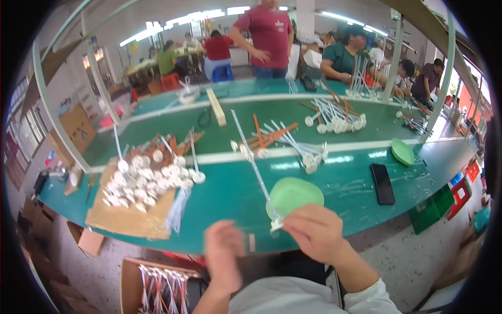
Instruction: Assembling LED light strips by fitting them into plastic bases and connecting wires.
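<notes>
- Right hand (315, 232) has its grip pinched on the white round base end of a long thin white rod (254, 166). The rod runs up and to the left from the fingers, out over the tabletop.
- Left hand (224, 255) is blurry, sitting just below the tabletop's near edge, a little left of the right hand. Honestly can't tell if its grip is spread or pressed together, and I can't see anything in it.
- Right behind the right hand there's a light green plate (294, 194) lying on the green tabletop (345, 183), with the rod crossing over its left rim.
- A black phone (383, 183) lies flat to the right of the plate, well apart from it. Further right, near the far corner, there's a second green plate (403, 152).
- Over on the left is a sheet of brown cardboard (128, 217) with a heap of white round-based rods (142, 180) piled on it.
- Middle of the tabletop has more loose white rods mixed with orange sticks (266, 137), and another bunch of white rods (337, 118) further back.
- Down by the person's knees, a cardboard box (157, 285) holds more of the white rods.
- Other people sit and stand along the far side, one standing in a dark red shirt (269, 31).
</notes>
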Demonstrator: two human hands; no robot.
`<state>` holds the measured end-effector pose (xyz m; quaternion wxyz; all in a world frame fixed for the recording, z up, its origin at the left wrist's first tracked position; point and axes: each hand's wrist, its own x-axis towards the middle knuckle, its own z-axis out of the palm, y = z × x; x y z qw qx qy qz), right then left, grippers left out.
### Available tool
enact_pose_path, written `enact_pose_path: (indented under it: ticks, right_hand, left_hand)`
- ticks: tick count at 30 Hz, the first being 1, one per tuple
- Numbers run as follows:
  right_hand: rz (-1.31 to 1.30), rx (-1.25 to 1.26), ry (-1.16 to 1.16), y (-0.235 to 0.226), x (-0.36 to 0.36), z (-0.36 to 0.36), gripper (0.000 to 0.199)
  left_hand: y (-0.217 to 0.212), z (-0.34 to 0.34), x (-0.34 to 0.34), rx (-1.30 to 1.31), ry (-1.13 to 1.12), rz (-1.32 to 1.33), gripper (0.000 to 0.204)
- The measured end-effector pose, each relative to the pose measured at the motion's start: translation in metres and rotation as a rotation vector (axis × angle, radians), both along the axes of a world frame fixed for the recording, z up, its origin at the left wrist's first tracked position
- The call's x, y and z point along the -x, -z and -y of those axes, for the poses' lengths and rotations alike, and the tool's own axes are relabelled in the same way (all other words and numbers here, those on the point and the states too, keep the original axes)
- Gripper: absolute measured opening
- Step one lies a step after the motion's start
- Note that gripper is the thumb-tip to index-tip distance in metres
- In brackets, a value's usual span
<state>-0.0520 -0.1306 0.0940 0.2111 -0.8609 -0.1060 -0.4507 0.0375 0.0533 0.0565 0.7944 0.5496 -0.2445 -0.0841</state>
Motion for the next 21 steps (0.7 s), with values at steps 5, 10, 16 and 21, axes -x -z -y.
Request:
enact_pose_path:
  ticks: [5,10,16,21]
  right_hand:
    - [0.071,0.038,-0.107,0.022,0.035,-0.018,0.022]
    - [0.216,-0.137,-0.132,0.048,0.039,-0.022,0.025]
    - [0.260,-0.162,0.004,0.064,0.055,-0.014,0.021]
    - [0.167,-0.193,-0.156,0.067,0.051,0.002,0.027]
  left_hand:
    - [0.016,0.029,0.048,-0.132,0.539,-0.366,0.052]
    - [0.046,0.036,0.072,0.055,0.541,-0.358,0.048]
    - [0.074,0.048,0.085,-0.011,0.520,-0.373,0.053]
    - [0.071,0.041,0.056,0.223,0.746,-0.689,0.045]
